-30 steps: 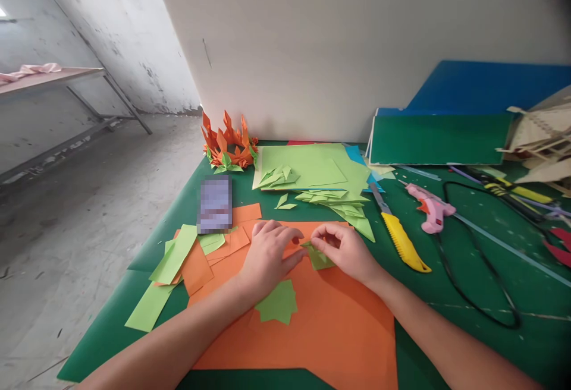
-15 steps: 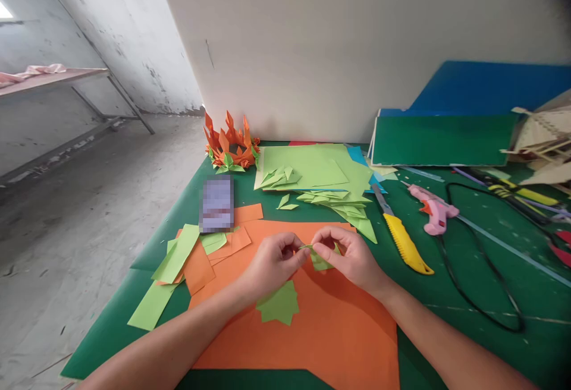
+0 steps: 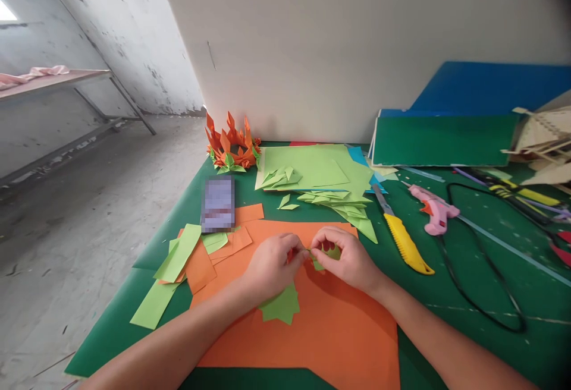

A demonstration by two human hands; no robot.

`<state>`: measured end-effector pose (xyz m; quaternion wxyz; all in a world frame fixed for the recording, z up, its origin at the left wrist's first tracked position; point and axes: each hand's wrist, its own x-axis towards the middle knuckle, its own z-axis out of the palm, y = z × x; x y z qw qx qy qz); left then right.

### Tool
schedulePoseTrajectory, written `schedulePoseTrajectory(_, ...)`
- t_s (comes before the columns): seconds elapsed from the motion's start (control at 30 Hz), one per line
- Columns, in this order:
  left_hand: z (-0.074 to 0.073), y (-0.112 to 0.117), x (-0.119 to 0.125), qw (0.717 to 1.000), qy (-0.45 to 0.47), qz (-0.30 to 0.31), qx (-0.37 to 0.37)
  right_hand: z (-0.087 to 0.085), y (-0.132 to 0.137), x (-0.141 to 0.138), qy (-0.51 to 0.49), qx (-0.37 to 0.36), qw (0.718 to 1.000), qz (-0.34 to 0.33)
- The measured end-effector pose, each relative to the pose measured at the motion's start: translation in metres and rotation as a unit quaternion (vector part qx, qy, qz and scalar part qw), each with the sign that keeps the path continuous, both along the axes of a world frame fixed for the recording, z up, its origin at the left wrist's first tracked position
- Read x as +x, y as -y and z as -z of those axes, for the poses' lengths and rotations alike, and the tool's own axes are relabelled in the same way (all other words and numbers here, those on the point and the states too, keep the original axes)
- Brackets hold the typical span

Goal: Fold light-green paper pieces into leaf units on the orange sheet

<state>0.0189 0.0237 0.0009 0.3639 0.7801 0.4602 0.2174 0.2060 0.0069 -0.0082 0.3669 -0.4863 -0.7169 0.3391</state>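
Green on orange — pinching a small paper piece point(image 3: 308, 251) between fingertips of left hand point(image 3: 273, 266) and right hand point(image 3: 350, 258), over the orange sheet point(image 3: 343, 327) — probably two-handed to steady something so tiny.

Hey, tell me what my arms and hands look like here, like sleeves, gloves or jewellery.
Your left hand and right hand are gloveless. No sleeves show on either forearm, and no watch or bracelet is visible. I see no rings, though some fingers are partly hidden.
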Motion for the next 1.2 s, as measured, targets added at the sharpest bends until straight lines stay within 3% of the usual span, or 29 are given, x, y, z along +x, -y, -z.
schedulePoseTrajectory(0.17,0.004,-0.004,-0.002,0.99,-0.05,0.029,0.13,0.004,-0.004,0.005,0.067,0.048,0.996,0.033)
schedulePoseTrajectory(0.33,0.008,-0.006,-0.007,0.95,-0.138,0.114,0.255,0.011,-0.008,0.01,0.109,0.025,0.993,0.05)
schedulePoseTrajectory(0.57,0.003,0.0,-0.001,0.926,-0.245,0.154,0.241,0.012,-0.009,0.012,0.139,0.018,0.989,0.042)
schedulePoseTrajectory(0.77,0.006,0.004,0.001,0.91,-0.263,0.173,0.268,0.013,-0.01,0.013,0.145,0.05,0.988,0.031)
schedulePoseTrajectory(0.97,0.006,0.006,0.002,0.911,-0.264,0.175,0.264,0.012,-0.01,0.014,0.158,0.049,0.986,0.021)
schedulePoseTrajectory(1.2,0.0,0.008,0.005,0.921,-0.267,0.143,0.245,0.007,-0.012,0.022,0.186,0.103,0.976,-0.055)
